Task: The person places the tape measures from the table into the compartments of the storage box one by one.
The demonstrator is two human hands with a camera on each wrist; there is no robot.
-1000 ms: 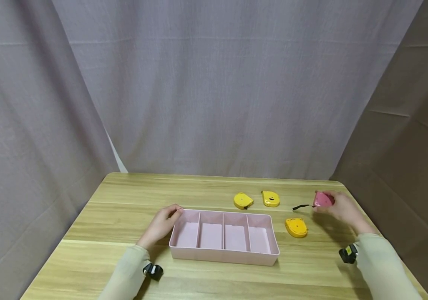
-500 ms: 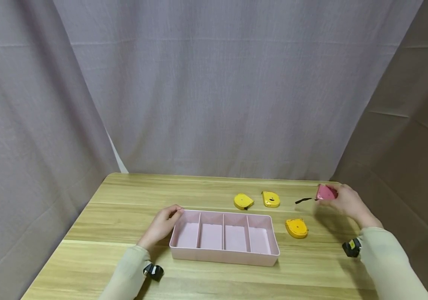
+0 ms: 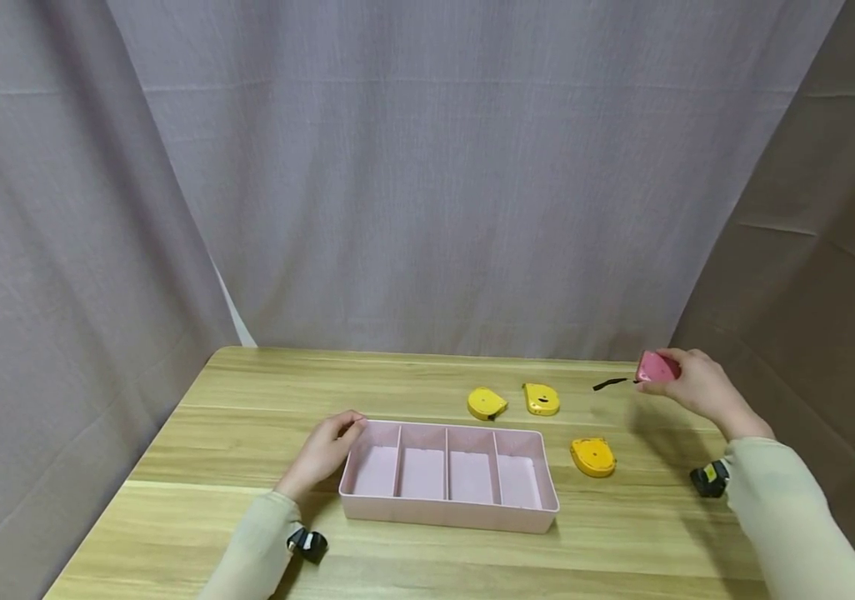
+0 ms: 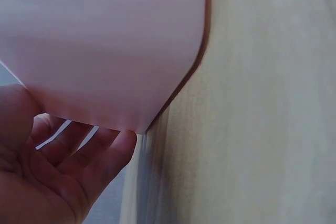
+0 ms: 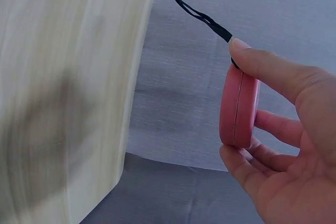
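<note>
Pink tape measure (image 3: 656, 367) held clear above far right table corner, pinched between right hand (image 3: 697, 387) thumb and fingers, black strap (image 3: 611, 383) trailing left toward pink four-compartment tray (image 3: 448, 512). Left hand (image 3: 322, 450), fingers curled, grips tray's left end.

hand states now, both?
Left hand: fingers curled over the end wall of the pink tray.
Right hand: holds the pink tape measure above the table.
</note>
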